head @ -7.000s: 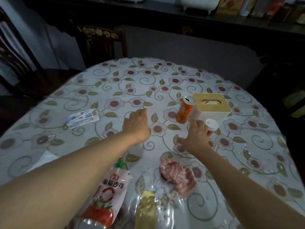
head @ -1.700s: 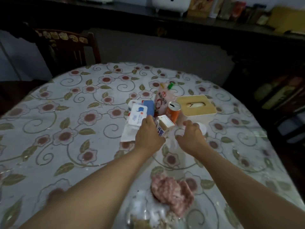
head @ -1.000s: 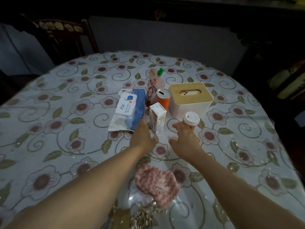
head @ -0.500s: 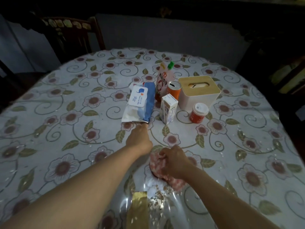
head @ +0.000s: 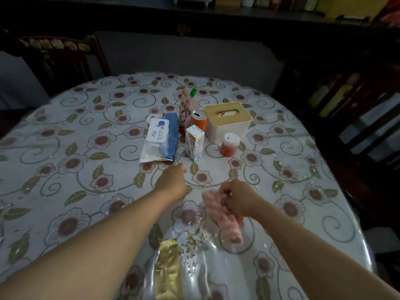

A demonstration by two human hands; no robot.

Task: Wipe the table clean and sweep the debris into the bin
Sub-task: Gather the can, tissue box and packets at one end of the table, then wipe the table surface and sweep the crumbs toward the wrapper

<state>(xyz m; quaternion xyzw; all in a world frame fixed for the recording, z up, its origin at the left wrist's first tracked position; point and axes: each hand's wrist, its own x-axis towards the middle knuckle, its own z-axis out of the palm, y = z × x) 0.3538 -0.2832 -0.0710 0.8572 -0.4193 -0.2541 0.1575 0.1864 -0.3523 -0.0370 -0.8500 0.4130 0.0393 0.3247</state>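
Note:
My right hand (head: 238,198) grips a pink-and-white cloth (head: 225,219) lying on the flowered tablecloth (head: 65,161) near the front middle. My left hand (head: 173,182) hovers just left of it with loosely curled fingers and holds nothing. A small pile of crumbs and shell bits (head: 191,245) lies on the table in front of the cloth, beside a gold foil wrapper (head: 167,271). No bin is in view.
Grouped at the table's middle are a wet-wipe pack (head: 160,137), a small carton (head: 194,141), an orange can (head: 199,122), a sauce pouch (head: 187,107), a tissue box (head: 227,120) and a red jar (head: 229,144). Dark chairs stand at the far left (head: 62,59) and right (head: 368,126).
My right hand drew back from the jar to the cloth and took hold of it. My left hand let go of the wet-wipe pack and pulled back toward me.

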